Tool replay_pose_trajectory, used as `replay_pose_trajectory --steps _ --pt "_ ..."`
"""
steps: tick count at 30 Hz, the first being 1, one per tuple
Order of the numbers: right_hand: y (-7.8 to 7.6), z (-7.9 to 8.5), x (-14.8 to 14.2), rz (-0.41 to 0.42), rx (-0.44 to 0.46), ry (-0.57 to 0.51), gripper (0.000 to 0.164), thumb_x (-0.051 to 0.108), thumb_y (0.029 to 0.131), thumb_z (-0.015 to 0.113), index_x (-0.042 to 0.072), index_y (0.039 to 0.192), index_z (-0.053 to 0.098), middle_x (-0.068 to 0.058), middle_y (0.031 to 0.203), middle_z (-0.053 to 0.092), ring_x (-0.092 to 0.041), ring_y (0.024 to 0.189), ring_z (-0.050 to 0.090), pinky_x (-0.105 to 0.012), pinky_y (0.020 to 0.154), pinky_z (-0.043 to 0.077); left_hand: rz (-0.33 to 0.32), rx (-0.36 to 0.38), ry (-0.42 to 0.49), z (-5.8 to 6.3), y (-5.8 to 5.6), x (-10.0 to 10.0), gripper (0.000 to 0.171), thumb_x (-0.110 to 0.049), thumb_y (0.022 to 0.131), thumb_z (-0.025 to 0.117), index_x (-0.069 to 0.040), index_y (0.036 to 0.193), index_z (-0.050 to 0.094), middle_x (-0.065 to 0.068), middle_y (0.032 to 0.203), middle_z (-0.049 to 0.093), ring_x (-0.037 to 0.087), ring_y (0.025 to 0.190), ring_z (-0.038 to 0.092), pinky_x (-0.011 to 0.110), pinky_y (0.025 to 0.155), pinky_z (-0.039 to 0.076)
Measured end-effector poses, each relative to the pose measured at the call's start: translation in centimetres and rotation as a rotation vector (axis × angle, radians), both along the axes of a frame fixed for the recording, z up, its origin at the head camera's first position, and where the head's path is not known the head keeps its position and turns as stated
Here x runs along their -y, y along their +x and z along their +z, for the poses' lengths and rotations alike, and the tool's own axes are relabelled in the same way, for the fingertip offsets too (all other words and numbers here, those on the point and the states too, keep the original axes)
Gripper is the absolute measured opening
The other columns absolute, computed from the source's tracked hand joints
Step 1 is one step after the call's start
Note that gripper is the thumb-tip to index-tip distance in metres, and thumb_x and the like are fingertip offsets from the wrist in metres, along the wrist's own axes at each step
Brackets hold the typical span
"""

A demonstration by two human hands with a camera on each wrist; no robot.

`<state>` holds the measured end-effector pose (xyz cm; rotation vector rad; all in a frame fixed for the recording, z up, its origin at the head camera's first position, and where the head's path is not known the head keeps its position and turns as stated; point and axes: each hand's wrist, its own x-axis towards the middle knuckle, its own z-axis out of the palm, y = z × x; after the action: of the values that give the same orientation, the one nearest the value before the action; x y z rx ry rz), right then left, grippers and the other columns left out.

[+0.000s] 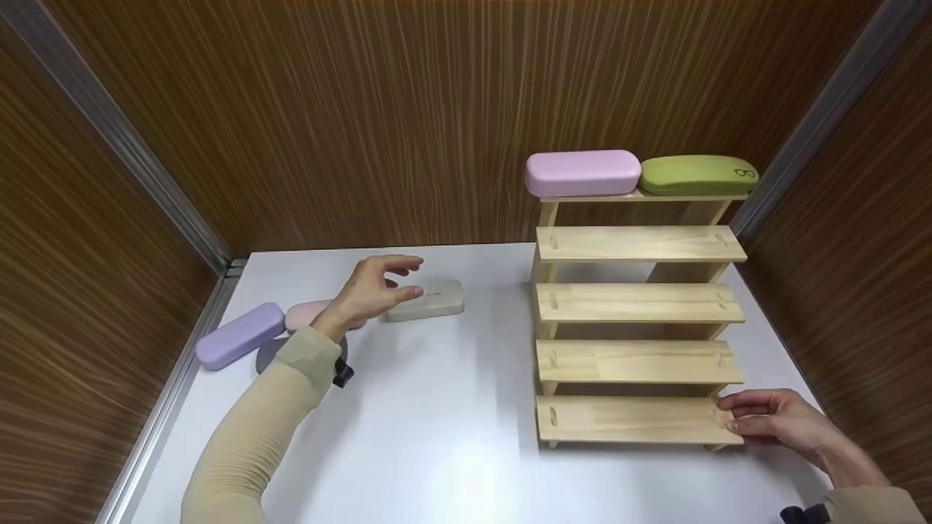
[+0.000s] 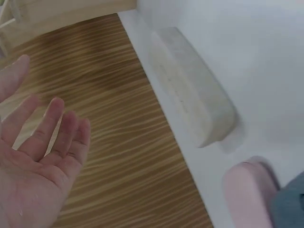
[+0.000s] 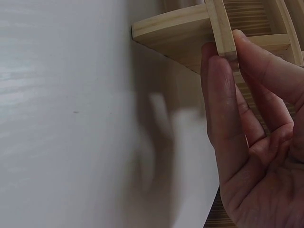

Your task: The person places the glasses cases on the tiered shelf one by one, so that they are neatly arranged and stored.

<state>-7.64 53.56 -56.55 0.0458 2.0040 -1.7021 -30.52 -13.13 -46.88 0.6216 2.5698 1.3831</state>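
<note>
My left hand hovers with fingers spread beside a beige glasses case lying on the table. Nothing is between its fingers; in the left wrist view the hand stands apart from the case. At the right, my right hand pinches the end of the lowest board of a tiered wooden rack. Thumb and fingers lie on opposite faces of that board in the right wrist view. On the rack's top tier sit a pink-lilac glasses case and a green one with a spectacles mark.
Left of my left forearm lie a purple glasses case, a pink case and a grey-blue case, the last two partly hidden by the arm. Wood-grain panels enclose the white table at the back and sides.
</note>
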Motion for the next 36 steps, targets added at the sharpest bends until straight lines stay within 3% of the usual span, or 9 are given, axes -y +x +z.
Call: replay_pose_trajectory --steps 10,18,26,36 --pt "-0.1 0.3 -0.1 0.001 -0.006 0.018 0.043 -0.003 0.107 0.066 0.032 0.122 0.086 0.02 0.111 0.084 0.001 0.099 0.078 -0.021 0.084 0.066 0.02 0.0 -0.023 -3.3 0.4 1.3 0.054 -0.016 0.1 0.082 -0.006 0.151 0.07 0.021 0.155 0.069 0.046 0.141 0.063 0.061 0.116 0.057" --pt "-0.1 0.5 -0.1 0.002 -0.009 -0.006 0.044 -0.005 0.107 0.064 0.03 0.123 0.086 0.019 0.113 0.084 -0.001 0.1 0.079 -0.021 0.084 0.067 0.091 0.01 -0.043 -5.6 0.5 2.4 0.058 -0.017 0.098 0.085 -0.006 0.152 0.069 0.021 0.158 0.068 0.045 0.144 0.061 0.061 0.117 0.055" --pt "-0.1 0.4 0.0 0.0 0.007 0.004 0.043 -0.004 0.107 0.065 0.031 0.121 0.086 0.018 0.112 0.084 -0.002 0.1 0.079 -0.021 0.085 0.067 0.169 0.05 -0.071 -7.9 -0.1 3.2 0.064 -0.018 0.096 0.087 -0.009 0.156 0.066 0.019 0.166 0.061 0.042 0.157 0.054 0.065 0.13 0.043" --pt "-0.1 0.3 0.2 -0.008 0.016 0.016 0.042 -0.003 0.107 0.067 0.031 0.12 0.087 0.018 0.109 0.084 -0.001 0.098 0.079 -0.021 0.084 0.067 0.202 0.093 -0.105 -9.4 -1.4 2.9 0.075 -0.017 0.094 0.089 -0.013 0.163 0.059 0.017 0.175 0.052 0.041 0.168 0.041 0.06 0.141 0.027"
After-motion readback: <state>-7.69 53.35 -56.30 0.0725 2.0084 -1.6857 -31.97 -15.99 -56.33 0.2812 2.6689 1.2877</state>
